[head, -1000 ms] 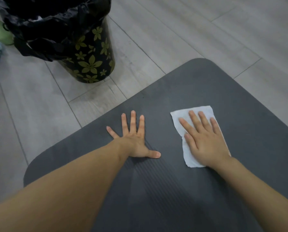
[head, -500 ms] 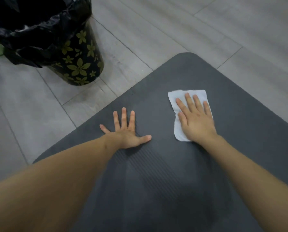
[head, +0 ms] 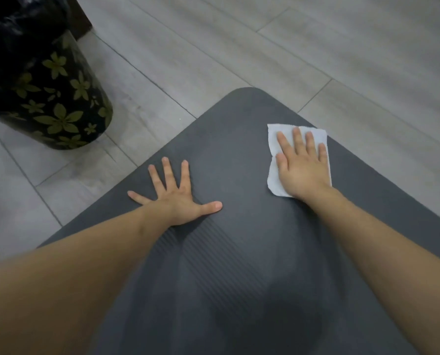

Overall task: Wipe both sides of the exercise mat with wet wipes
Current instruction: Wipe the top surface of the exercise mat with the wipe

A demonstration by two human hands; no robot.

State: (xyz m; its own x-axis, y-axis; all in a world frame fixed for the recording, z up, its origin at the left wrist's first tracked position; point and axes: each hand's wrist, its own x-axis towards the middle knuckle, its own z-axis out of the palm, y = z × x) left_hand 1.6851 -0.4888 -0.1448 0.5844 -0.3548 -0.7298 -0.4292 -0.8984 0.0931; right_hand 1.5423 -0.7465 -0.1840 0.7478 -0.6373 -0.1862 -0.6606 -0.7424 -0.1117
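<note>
The dark grey foam exercise mat (head: 239, 265) lies flat on the floor, filling the near and middle part of the view, with one rounded corner pointing to the far side and its two straight edges running back toward the near left and near right. Its surface is matte and slightly soft-looking; fine parallel ridges show as thin lines in the near middle, between the two forearms, while the far part toward the corner looks smooth. A white rectangular wet wipe (head: 274, 175) lies spread on the mat close to its far right edge, thin and a little crumpled, with uneven borders. The right hand (head: 302, 167) lies palm down on the wipe, fingers straight and close together, pressing it flat against the mat; its grip is open, nothing curled round the cloth. The left hand (head: 175, 196) rests palm down on the bare mat near the left edge, well apart from the wipe, fingers spread wide and thumb stretched out to the right; its grip is open too and holds nothing. Both bare forearms reach in from the near side and cover much of the mat's near part. The pale grey wood-grain plank floor (head: 316, 47) surrounds the mat, its long boards divided by thin dark seams. At the far left stands a round black waste bin printed with olive-green flowers (head: 60, 111), lined with a glossy, wrinkled black plastic bag (head: 16, 29) folded over its rim; it stands on the floor, apart from the mat.
</note>
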